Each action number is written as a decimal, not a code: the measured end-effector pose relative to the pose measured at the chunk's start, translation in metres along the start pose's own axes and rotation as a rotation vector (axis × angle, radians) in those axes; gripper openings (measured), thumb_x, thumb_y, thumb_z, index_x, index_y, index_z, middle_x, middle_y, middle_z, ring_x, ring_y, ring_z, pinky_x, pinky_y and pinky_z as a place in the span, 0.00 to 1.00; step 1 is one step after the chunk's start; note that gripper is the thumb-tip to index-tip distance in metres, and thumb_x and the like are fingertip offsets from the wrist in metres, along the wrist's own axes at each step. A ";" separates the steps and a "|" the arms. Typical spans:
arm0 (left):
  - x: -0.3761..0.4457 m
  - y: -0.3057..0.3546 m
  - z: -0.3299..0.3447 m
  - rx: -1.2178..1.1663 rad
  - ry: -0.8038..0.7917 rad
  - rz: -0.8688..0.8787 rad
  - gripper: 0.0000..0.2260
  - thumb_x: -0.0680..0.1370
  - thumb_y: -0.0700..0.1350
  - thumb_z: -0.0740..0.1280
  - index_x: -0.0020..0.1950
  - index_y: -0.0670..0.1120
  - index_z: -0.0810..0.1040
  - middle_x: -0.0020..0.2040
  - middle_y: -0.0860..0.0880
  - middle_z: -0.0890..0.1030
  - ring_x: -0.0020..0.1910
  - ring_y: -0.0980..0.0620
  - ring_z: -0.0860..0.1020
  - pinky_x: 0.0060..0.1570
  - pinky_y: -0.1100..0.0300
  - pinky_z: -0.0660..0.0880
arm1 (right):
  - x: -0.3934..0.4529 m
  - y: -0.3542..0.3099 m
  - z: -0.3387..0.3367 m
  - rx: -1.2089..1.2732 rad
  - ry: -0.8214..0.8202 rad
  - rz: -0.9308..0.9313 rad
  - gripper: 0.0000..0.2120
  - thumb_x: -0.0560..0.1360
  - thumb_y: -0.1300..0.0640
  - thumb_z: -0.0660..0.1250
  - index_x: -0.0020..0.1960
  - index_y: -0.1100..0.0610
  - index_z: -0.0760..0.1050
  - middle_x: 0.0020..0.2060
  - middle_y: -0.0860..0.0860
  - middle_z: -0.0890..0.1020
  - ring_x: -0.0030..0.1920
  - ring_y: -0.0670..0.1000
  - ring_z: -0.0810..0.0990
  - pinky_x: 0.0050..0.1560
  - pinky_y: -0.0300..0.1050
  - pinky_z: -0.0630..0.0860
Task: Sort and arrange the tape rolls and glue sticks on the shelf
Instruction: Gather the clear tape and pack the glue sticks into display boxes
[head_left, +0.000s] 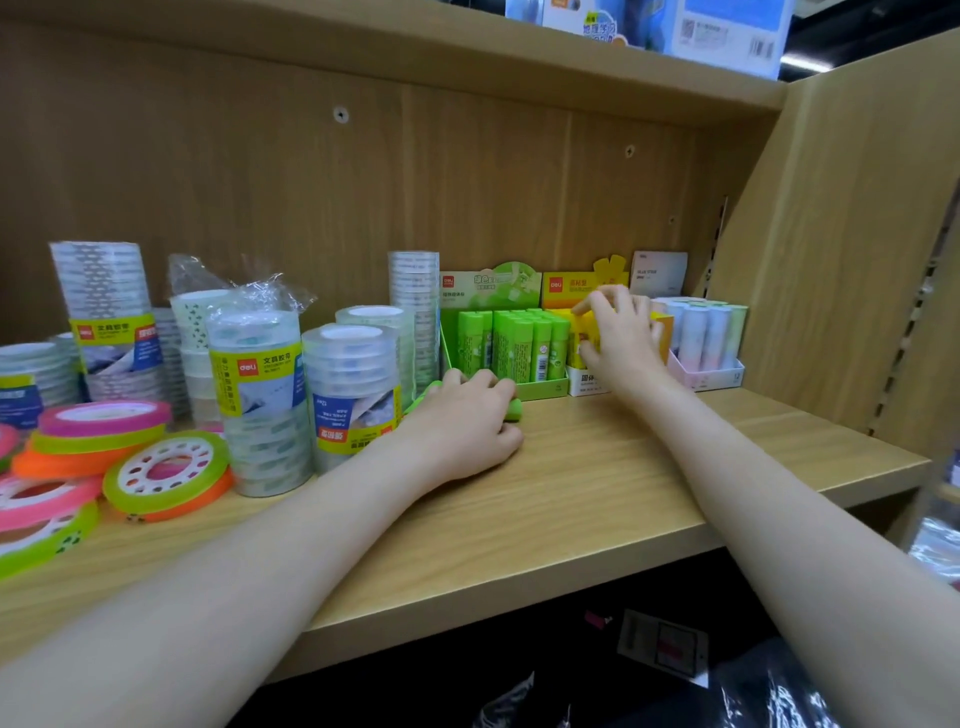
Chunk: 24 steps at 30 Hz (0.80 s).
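Head view shows our left hand (467, 415) resting on the shelf (597, 478), fingers curled around a loose green glue stick (511, 408) lying just in front of the green display box (540, 387), while our right hand (621, 338) reaches into the yellow box (576, 382) beside it, fingertips bent onto the yellow sticks, though we cannot tell whether they pinch one. To do this well, we judge we should steady the yellow row first, then stand the green stick upright in a gap among its own colour. Clear tape stacks (260, 395) and neon rolls (166, 470) sit left, well apart.
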<state>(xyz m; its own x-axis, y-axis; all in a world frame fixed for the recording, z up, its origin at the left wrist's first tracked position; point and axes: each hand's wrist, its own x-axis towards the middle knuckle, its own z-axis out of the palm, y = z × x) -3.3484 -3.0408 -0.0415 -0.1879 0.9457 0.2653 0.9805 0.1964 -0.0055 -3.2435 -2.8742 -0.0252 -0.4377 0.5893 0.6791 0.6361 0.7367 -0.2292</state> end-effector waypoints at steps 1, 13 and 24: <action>0.000 0.000 0.000 -0.001 0.001 0.002 0.19 0.78 0.50 0.56 0.67 0.45 0.66 0.65 0.44 0.69 0.61 0.42 0.66 0.63 0.47 0.66 | -0.002 0.003 -0.003 0.041 -0.012 -0.008 0.16 0.73 0.63 0.63 0.60 0.55 0.69 0.63 0.52 0.69 0.66 0.55 0.61 0.61 0.52 0.60; -0.001 0.000 0.000 -0.007 0.006 0.004 0.19 0.78 0.50 0.56 0.68 0.45 0.66 0.66 0.45 0.69 0.61 0.43 0.66 0.62 0.48 0.67 | 0.004 0.008 -0.012 0.368 0.114 0.087 0.12 0.71 0.58 0.71 0.47 0.48 0.69 0.53 0.56 0.73 0.60 0.57 0.68 0.61 0.51 0.67; 0.002 -0.001 0.002 0.018 0.009 0.000 0.19 0.78 0.50 0.56 0.68 0.45 0.65 0.67 0.45 0.68 0.62 0.42 0.65 0.62 0.48 0.67 | 0.013 -0.007 0.000 -0.033 -0.004 0.047 0.15 0.75 0.65 0.59 0.59 0.54 0.74 0.62 0.54 0.69 0.66 0.56 0.63 0.64 0.54 0.59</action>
<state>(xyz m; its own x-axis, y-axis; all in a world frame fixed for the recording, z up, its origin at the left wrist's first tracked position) -3.3494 -3.0387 -0.0433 -0.1876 0.9433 0.2740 0.9793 0.2013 -0.0225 -3.2538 -2.8717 -0.0142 -0.4091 0.6243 0.6655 0.6765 0.6970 -0.2380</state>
